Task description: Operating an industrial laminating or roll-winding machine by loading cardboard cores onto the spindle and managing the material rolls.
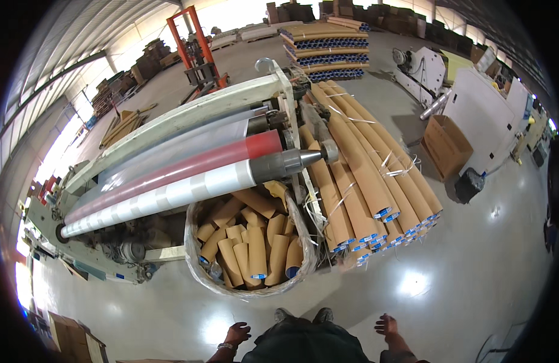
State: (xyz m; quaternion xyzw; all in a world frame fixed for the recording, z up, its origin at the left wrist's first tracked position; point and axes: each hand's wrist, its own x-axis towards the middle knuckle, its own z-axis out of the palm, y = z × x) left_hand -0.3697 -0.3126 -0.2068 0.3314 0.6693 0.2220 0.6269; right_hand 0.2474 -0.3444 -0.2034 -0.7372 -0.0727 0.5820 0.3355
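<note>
My left hand hangs low at the bottom of the view, fingers loosely curled, holding nothing. My right hand is also down by my side, fingers apart and empty. Both are above the grey floor, a step short of a clear plastic bag filled with several short cardboard tubes. Behind the bag a long roller machine carries a silver-white roll and a red roller. A bundle of long cardboard tubes lies to the right of the bag.
A cardboard box and a black bag sit at the right beside a white machine. An orange lift stand and stacked tube pallets are farther back. Cartons lie at the lower left.
</note>
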